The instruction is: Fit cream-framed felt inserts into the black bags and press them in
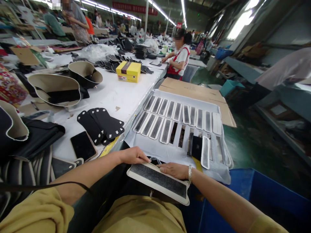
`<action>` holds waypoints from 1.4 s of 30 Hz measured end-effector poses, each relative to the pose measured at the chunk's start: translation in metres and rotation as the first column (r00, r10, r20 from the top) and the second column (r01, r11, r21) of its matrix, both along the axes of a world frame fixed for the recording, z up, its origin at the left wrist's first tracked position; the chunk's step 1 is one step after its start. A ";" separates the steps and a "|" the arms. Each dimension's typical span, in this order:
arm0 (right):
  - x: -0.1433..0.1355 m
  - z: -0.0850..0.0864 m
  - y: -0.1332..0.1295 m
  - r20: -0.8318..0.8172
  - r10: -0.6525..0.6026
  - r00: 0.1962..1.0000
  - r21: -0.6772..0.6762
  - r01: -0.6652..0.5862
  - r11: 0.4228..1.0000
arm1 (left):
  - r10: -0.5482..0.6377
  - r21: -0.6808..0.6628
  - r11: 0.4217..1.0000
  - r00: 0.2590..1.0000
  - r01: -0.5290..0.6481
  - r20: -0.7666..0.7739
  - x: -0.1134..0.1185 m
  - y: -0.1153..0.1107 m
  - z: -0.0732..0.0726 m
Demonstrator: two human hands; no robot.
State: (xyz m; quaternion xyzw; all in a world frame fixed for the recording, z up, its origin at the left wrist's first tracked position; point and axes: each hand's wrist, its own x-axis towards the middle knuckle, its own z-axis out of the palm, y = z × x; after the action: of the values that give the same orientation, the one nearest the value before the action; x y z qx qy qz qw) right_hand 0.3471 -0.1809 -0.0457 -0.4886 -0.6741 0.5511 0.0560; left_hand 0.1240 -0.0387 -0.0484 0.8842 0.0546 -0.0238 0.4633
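Note:
A long dark panel with a cream border (157, 181) is held tilted in front of my lap. My left hand (134, 156) pinches its upper edge left of the middle, with thumb and fingers closed. My right hand (175, 170), a bracelet at its wrist, grips the same edge further right, fingers pointing toward the left hand. Some dark material shows behind the panel between both hands; what it belongs to is hidden. Just beyond, a grey-covered board (150, 147) carries rows of similar cream-edged strips (166, 131). A dark piece (196, 145) lies among them.
Left on the white table (131, 97) are black tabbed pieces (99, 124), a phone (83, 146), open dark bags with cream linings (55, 89) and a yellow box (128, 72). A blue bin (252, 200) stands at right. A co-worker (179, 58) works beyond the cardboard (194, 92).

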 end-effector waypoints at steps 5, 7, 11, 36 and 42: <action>-0.005 0.000 0.007 -0.051 0.017 0.999 0.006 -0.017 1.000 | -0.011 0.037 0.999 0.999 0.009 0.049 -0.014 0.006 -0.005; -0.007 -0.002 0.009 -0.059 0.016 0.998 -0.008 -0.017 1.000 | -0.044 0.071 0.997 0.997 0.039 0.067 -0.013 0.006 -0.004; -0.008 -0.004 0.010 -0.048 -0.013 0.999 -0.024 0.011 1.000 | -0.089 0.122 0.989 0.993 0.079 0.080 -0.011 0.007 -0.001; -0.036 -0.013 0.040 -0.006 0.002 1.000 0.015 -0.002 1.000 | 0.066 -0.047 0.997 0.996 -0.063 0.056 -0.035 0.025 -0.011; -0.041 -0.014 0.044 0.023 0.007 1.000 -0.002 -0.007 1.000 | -0.079 0.135 0.989 0.987 0.060 0.137 -0.034 0.024 -0.007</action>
State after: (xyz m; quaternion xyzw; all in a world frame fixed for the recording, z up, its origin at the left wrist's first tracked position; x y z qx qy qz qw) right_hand 0.3064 -0.1369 -0.0596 -0.4925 -0.6759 0.5464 0.0460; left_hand 0.0900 -0.0145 -0.0555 0.9134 -0.0080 0.0265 0.4061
